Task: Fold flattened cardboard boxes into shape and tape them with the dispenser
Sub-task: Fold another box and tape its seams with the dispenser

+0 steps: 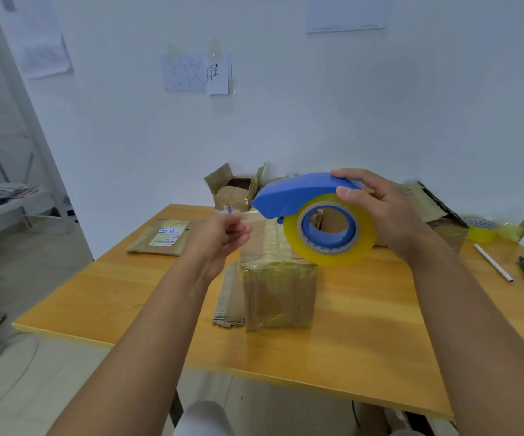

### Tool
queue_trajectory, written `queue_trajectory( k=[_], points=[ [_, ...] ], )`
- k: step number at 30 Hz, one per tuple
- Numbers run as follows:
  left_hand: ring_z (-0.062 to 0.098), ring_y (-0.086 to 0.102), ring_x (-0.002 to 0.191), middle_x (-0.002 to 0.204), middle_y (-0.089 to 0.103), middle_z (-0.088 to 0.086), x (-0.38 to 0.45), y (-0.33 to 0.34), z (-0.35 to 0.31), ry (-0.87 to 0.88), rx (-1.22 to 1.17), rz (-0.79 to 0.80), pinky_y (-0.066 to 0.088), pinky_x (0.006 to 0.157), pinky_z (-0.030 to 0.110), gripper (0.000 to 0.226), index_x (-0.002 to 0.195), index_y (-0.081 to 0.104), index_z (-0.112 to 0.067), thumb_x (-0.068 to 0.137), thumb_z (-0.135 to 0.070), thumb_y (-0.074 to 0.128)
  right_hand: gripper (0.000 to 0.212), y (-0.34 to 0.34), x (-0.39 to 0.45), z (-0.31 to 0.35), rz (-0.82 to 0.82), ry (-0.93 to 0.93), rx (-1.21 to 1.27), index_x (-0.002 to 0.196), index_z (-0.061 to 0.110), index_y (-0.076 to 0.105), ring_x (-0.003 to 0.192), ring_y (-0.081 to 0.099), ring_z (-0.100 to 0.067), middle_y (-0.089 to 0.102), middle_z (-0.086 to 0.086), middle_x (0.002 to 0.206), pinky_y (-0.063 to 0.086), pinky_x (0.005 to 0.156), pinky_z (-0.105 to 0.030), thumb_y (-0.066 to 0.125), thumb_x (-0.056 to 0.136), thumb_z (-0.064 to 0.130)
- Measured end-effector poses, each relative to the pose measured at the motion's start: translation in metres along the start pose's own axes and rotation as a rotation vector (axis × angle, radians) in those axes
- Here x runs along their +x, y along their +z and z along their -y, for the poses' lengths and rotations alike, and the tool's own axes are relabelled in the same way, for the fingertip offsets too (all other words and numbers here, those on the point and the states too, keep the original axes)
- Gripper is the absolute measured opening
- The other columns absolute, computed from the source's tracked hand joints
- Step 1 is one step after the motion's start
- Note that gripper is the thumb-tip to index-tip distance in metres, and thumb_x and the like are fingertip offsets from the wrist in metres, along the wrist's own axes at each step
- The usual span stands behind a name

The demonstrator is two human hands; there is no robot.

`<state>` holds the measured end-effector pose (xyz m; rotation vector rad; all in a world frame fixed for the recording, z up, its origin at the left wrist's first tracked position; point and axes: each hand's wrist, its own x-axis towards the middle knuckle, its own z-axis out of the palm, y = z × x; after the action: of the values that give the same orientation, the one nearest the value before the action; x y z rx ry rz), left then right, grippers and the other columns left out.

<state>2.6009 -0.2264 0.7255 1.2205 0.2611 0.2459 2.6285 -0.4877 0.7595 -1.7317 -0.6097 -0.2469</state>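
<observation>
Box [278, 287] upright on table [364, 341], near centre, tape already on top seam. Left hand [220, 239] pinches tape end [238, 214], keeps strip taut above box. Right hand [380, 212] grips dispenser [314, 215] by roll, feeds out length. Flattened box [160, 236] waits far left.

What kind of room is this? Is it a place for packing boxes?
Probably a small packing room: brown cardboard boxes sit on a wooden table, a hand grips a blue tape dispenser, and handwritten paper notes hang on the white wall.
</observation>
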Motion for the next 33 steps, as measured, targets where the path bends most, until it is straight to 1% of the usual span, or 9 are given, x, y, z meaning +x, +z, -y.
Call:
queue_trajectory(
  k=[3,8,14,17,21,23,26,30,33],
  points=[
    [0.020,0.069,0.079,0.062,0.060,0.004,0.006,-0.014,-0.002,0.027,-0.007,-0.069,0.059,0.069,0.025,0.012,0.087,0.061,-0.002,0.097,-0.007,0.058,0.024,-0.015,-0.003,-0.002,-0.030,0.002,-0.003,0.119,0.029,0.070,0.113,0.064,-0.014,0.067,0.009,0.125,0.050,0.102,-0.042,0.063,0.096,0.028],
    [0.018,0.072,0.065,0.069,0.057,0.006,0.000,-0.012,0.011,-0.015,0.003,-0.050,0.060,0.062,0.027,0.009,0.095,0.057,-0.002,0.098,-0.011,0.058,0.026,-0.026,-0.010,-0.004,0.017,0.005,-0.043,0.122,0.031,0.069,0.116,0.064,-0.017,0.066,0.007,0.127,0.049,0.104,-0.047,0.063,0.097,0.029],
    [0.020,0.068,0.073,0.070,0.060,0.005,-0.016,-0.006,0.022,0.011,0.070,-0.037,0.058,0.068,0.029,0.010,0.094,0.059,-0.005,0.100,-0.013,0.057,0.038,-0.040,-0.019,-0.007,0.135,0.057,-0.200,0.123,0.043,0.066,0.124,0.055,-0.004,0.059,0.021,0.132,0.044,0.109,-0.039,0.060,0.086,0.049],
    [0.016,0.063,0.072,0.072,0.061,0.003,-0.019,-0.008,0.026,0.056,0.198,-0.092,0.048,0.067,0.030,0.013,0.088,0.059,-0.011,0.098,-0.019,0.060,0.025,-0.036,-0.024,-0.014,0.140,0.053,-0.162,0.118,0.045,0.065,0.118,0.053,0.007,0.056,0.025,0.129,0.044,0.103,-0.028,0.057,0.096,0.037],
    [0.014,0.051,0.066,0.075,0.061,0.002,-0.022,-0.016,0.032,0.075,0.275,-0.120,0.038,0.062,0.029,0.016,0.083,0.058,-0.014,0.096,-0.021,0.063,0.023,-0.027,-0.022,-0.019,0.063,0.007,-0.185,0.115,0.040,0.065,0.107,0.055,0.012,0.055,0.024,0.124,0.046,0.094,-0.022,0.054,0.102,0.024],
    [0.014,0.048,0.065,0.073,0.060,0.002,-0.024,-0.019,0.034,0.070,0.278,-0.117,0.037,0.061,0.029,0.017,0.082,0.059,-0.014,0.096,-0.022,0.063,0.020,-0.024,-0.019,-0.016,0.033,-0.002,-0.181,0.114,0.040,0.065,0.098,0.060,0.010,0.057,0.027,0.117,0.048,0.088,-0.023,0.058,0.100,0.027],
    [0.015,0.047,0.065,0.071,0.058,0.001,-0.024,-0.020,0.038,0.066,0.298,-0.102,0.038,0.060,0.029,0.018,0.084,0.061,-0.012,0.094,-0.026,0.066,0.022,-0.023,-0.017,-0.014,0.011,-0.002,-0.200,0.110,0.043,0.067,0.093,0.064,0.004,0.062,0.029,0.110,0.051,0.087,-0.028,0.067,0.088,0.043],
    [0.015,0.047,0.064,0.071,0.056,0.002,-0.024,-0.022,0.046,0.063,0.334,-0.129,0.040,0.058,0.028,0.024,0.085,0.061,-0.009,0.092,-0.031,0.068,0.031,-0.019,-0.020,-0.018,0.034,0.003,-0.252,0.106,0.050,0.065,0.107,0.061,-0.006,0.059,0.032,0.113,0.050,0.096,-0.035,0.065,0.076,0.056],
    [0.015,0.045,0.063,0.069,0.055,0.003,-0.026,-0.023,0.053,0.065,0.366,-0.133,0.040,0.058,0.029,0.028,0.077,0.058,-0.011,0.091,-0.032,0.070,0.029,-0.018,-0.025,-0.022,0.035,0.000,-0.277,0.104,0.051,0.065,0.108,0.059,-0.003,0.059,0.028,0.116,0.048,0.095,-0.032,0.064,0.075,0.057]
  ],
)
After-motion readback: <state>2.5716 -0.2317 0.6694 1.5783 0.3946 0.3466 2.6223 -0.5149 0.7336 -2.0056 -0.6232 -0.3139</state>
